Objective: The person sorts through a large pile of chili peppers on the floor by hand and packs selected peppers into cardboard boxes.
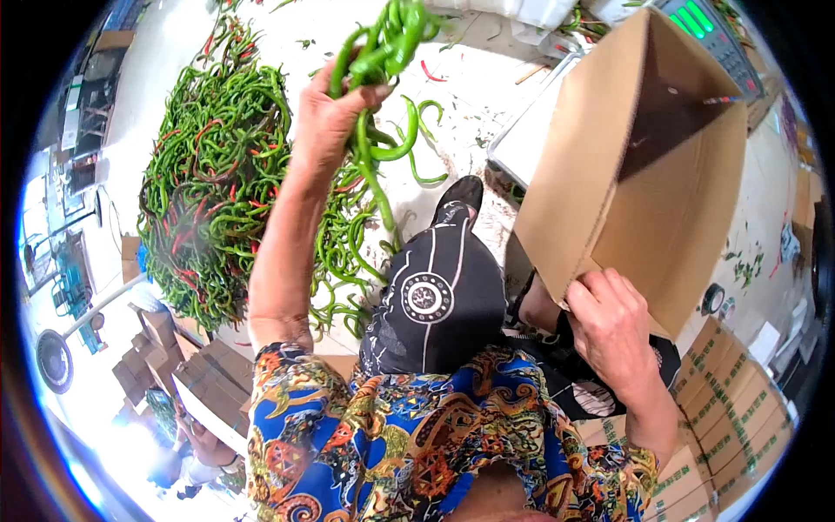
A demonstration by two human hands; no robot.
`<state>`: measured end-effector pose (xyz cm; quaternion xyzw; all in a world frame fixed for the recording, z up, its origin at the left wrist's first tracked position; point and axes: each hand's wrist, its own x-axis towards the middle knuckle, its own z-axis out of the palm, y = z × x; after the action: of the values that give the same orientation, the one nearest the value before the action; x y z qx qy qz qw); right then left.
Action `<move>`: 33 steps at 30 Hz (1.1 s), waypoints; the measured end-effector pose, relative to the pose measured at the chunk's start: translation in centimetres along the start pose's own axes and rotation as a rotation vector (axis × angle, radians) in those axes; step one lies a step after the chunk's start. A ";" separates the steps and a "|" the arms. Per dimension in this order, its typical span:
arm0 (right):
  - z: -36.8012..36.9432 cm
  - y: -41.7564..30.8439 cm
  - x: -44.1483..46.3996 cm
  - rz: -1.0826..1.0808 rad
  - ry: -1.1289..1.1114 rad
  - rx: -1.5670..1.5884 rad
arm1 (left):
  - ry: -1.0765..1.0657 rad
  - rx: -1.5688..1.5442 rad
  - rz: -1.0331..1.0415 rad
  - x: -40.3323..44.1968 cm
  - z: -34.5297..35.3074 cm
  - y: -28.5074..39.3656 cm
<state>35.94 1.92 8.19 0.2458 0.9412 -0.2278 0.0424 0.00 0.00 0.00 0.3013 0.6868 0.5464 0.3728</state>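
Observation:
My left hand (326, 122) is raised and closed around a bunch of long green chili peppers (387, 43). More green chilies hang and lie just below it, by my dark trouser leg. My right hand (609, 326) grips the near edge of an open cardboard box (578, 165), its fingers curled over the rim. The box is tilted, with its opening facing right; I see bare brown inner walls, though part of the inside is in shadow.
A big heap of green and red chilies (213, 191) covers the floor at left. Behind the box are a white scale platform (531, 117) and a lit display (691, 17). Printed cartons (731, 409) lie at lower right, flattened cardboard (213, 383) at lower left, near another person (204, 444).

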 end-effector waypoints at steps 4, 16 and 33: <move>-0.8 -0.7 -0.5 -0.018 0.040 0.006 | -0.210 -0.192 0.109 -2.4 2.8 10.7; 1.1 0.2 -0.3 -0.028 0.093 -0.027 | -0.564 0.278 0.423 -2.8 14.5 10.9; -1.2 -0.9 1.1 0.056 -0.081 0.084 | 0.117 0.870 -0.053 6.9 10.1 -28.7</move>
<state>34.61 2.22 9.42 0.2643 0.9211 -0.2754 0.0764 4.54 4.65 -30.56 0.3811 0.8804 0.2129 0.1854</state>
